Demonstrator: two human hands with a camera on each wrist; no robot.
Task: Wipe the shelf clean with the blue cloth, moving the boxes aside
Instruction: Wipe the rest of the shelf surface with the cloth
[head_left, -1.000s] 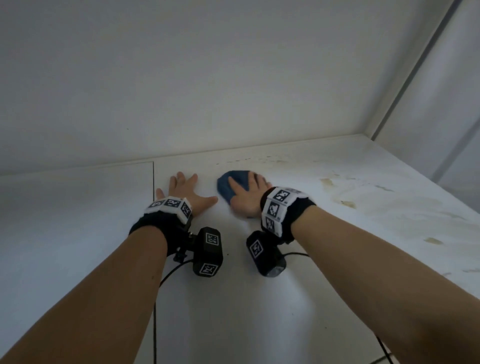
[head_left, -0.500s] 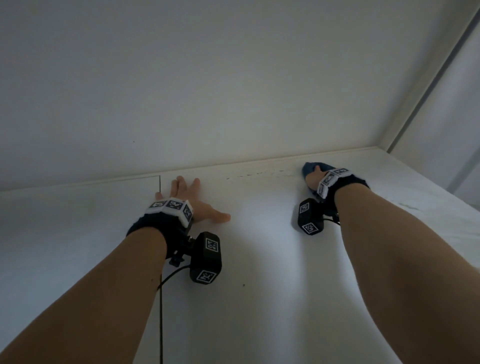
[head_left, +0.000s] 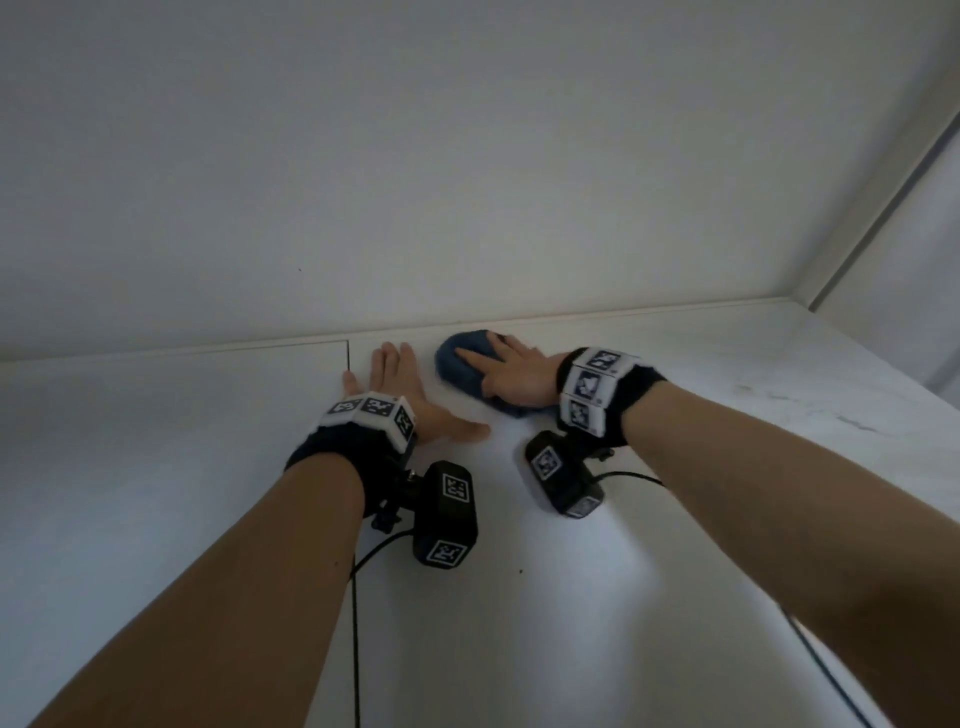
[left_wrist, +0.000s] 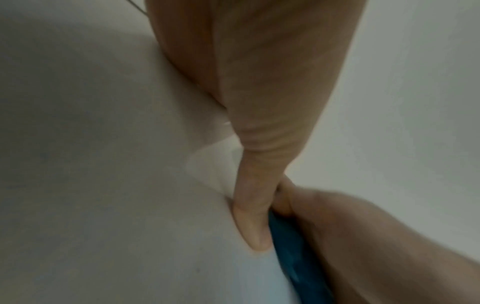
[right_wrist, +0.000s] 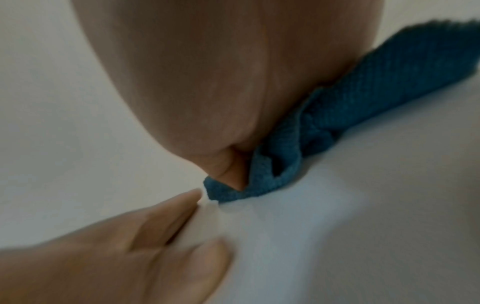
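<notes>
The blue cloth (head_left: 460, 358) lies bunched on the white shelf (head_left: 727, 374), close to the back wall. My right hand (head_left: 511, 371) presses flat on top of it with straight fingers, covering its near half. My left hand (head_left: 402, 389) rests flat on the shelf just left of the cloth, fingers spread and thumb pointing right. In the left wrist view my thumb (left_wrist: 253, 205) lies beside the cloth (left_wrist: 293, 246). In the right wrist view the cloth (right_wrist: 363, 98) is folded under my palm (right_wrist: 221, 72). No boxes are in view.
A thin seam (head_left: 348, 356) splits the shelf surface left of my left hand. The back wall (head_left: 467, 182) rises right behind the hands, and a side wall (head_left: 909, 234) closes the right end. Faint marks (head_left: 852, 421) show on the shelf's right part.
My right hand swept the cloth from the shelf's right end back left, stopping next to my left hand. My left hand stayed flat in place.
</notes>
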